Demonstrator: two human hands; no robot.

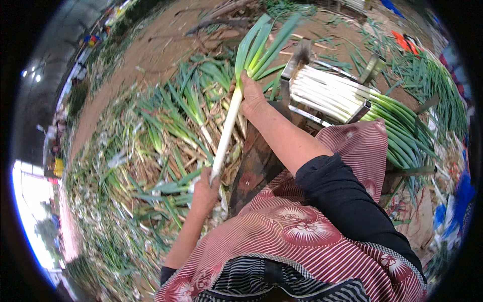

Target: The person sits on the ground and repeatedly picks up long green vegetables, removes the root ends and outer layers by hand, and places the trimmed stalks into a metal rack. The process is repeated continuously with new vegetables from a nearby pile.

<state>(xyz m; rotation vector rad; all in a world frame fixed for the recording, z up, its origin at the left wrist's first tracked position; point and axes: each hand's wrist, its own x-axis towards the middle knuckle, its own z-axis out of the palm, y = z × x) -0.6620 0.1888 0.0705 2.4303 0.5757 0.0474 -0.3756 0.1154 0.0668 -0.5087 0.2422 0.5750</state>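
A long leek [229, 132] with a clean white shaft and green leaves slants across the middle of the head view. My right hand [250, 92] grips it where the leaves begin. Around its lower white end my left hand [206, 188] is closed. To the right, a metal frame [310, 117] holds a stack of white-stemmed leeks [328, 92], their green leaves hanging out toward the lower right. Left of my hands lie leeks with ragged outer leaves [192, 105] on a heap of trimmings.
Leaf trimmings [113, 211] cover the ground at left. Bare soil [151, 49] shows beyond. A dark board or cloth [256, 162] lies by my knees. More green leaves [445, 87], an orange-red item [405, 42] and blue plastic [462, 196] are at the right.
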